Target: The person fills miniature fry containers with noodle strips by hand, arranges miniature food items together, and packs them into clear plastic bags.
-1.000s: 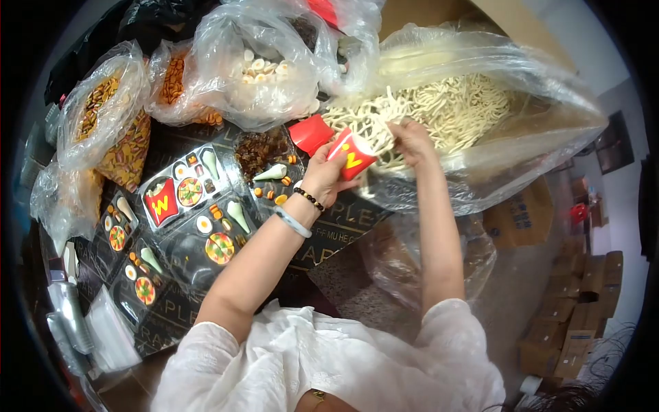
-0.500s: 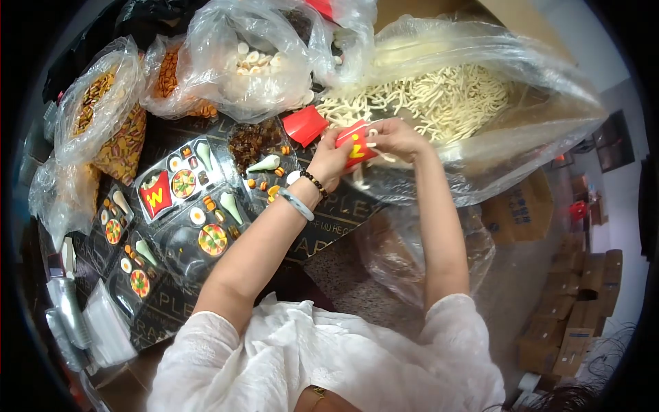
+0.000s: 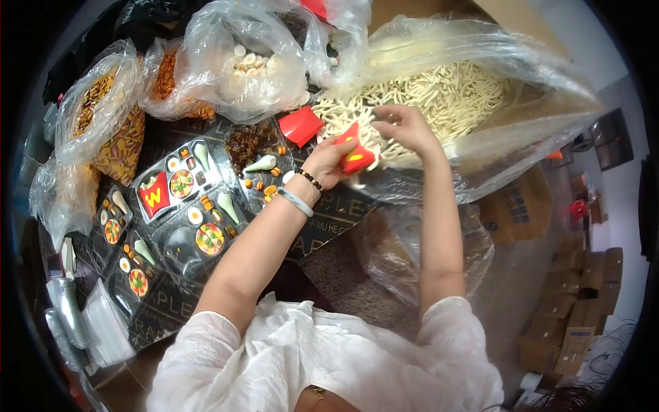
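Observation:
My left hand (image 3: 328, 163) holds a small red carton (image 3: 356, 152) with a yellow mark, tilted, some cream strands showing at its right edge. Just right of it, my right hand (image 3: 406, 130) is raised with thumb and fingers apart, nothing visible between them. Behind both hands lies a heap of cream strands (image 3: 460, 96) in a large open clear bag (image 3: 549, 130). A second red carton (image 3: 300, 126) rests flat beside the heap, up and left of my left hand.
Bags of bean-like pieces (image 3: 123, 147), orange pieces (image 3: 165, 79) and white pieces (image 3: 254, 63) line the back left. Clear trays with miniature food (image 3: 209, 238) cover the dark table (image 3: 165, 302). Plastic sleeves (image 3: 106, 326) lie front left; cardboard boxes (image 3: 580, 329) stand far right.
My right hand went from the strands to the red carton, then drew back and opened. The carton has turned in my left hand, and strands now show at its right edge.

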A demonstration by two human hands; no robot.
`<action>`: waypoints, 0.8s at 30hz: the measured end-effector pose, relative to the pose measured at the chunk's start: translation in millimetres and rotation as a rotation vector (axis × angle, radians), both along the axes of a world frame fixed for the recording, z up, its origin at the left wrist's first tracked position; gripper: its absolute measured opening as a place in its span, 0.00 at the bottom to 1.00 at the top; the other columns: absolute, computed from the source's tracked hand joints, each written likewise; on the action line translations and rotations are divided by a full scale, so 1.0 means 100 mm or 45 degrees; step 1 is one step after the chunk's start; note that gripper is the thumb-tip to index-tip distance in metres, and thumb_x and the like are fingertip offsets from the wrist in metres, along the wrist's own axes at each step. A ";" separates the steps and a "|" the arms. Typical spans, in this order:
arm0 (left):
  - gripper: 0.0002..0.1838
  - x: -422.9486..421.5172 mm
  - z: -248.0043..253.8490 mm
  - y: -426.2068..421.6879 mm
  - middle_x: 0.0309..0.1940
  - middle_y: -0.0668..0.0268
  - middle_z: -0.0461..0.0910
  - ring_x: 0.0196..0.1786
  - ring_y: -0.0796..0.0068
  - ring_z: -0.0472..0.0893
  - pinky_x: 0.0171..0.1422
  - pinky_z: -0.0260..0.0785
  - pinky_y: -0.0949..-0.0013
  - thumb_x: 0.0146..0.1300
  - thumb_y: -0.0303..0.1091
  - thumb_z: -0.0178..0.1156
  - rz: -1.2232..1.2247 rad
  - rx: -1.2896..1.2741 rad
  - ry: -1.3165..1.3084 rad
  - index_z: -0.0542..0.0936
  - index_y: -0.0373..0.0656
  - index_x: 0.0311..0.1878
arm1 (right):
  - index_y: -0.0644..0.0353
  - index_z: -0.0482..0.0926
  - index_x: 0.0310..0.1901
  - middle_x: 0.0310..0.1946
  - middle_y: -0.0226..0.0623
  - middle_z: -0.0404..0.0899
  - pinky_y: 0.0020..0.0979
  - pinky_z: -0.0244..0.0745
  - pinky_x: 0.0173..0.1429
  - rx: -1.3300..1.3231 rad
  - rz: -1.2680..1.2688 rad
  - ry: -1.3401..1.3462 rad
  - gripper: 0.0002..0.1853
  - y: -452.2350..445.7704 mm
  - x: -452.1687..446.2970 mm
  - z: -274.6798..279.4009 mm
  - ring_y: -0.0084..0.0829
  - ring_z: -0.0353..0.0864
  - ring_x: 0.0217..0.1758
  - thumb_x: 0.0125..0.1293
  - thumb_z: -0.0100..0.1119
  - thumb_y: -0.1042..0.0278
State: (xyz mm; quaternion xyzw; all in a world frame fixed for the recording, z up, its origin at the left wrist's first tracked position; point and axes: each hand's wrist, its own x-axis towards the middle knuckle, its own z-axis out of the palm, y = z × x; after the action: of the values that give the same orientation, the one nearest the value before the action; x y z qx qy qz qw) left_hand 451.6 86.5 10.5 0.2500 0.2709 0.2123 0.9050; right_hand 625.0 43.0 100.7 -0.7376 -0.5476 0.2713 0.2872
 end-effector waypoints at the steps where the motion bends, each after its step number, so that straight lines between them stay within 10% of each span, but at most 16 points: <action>1: 0.19 -0.01 -0.01 0.01 0.49 0.62 0.76 0.50 0.65 0.78 0.52 0.74 0.51 0.65 0.36 0.59 -0.025 -0.025 -0.039 0.68 0.45 0.57 | 0.67 0.77 0.53 0.44 0.40 0.82 0.25 0.77 0.47 0.055 0.078 0.106 0.21 0.06 0.06 -0.08 0.26 0.81 0.43 0.58 0.65 0.70; 11: 0.17 0.05 -0.04 -0.03 0.46 0.63 0.78 0.48 0.67 0.80 0.49 0.77 0.55 0.65 0.35 0.59 0.133 -0.026 -0.040 0.72 0.45 0.55 | 0.61 0.84 0.42 0.26 0.40 0.84 0.28 0.74 0.35 -0.103 0.373 -0.201 0.10 0.06 0.04 -0.39 0.24 0.79 0.28 0.59 0.59 0.71; 24: 0.20 -0.19 0.08 0.06 0.48 0.59 0.78 0.48 0.65 0.81 0.51 0.78 0.62 0.60 0.31 0.63 0.147 -0.161 -0.372 0.73 0.39 0.54 | 0.62 0.67 0.64 0.45 0.32 0.76 0.27 0.73 0.51 -0.015 0.128 1.005 0.29 -0.15 -0.09 -0.32 0.21 0.74 0.50 0.72 0.44 0.46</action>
State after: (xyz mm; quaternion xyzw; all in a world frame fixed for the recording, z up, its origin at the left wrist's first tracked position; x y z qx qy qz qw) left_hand 433.1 92.7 18.7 0.1431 0.1632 0.2807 0.9350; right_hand 616.0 28.3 68.9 -0.5505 -0.4290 0.5507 0.4579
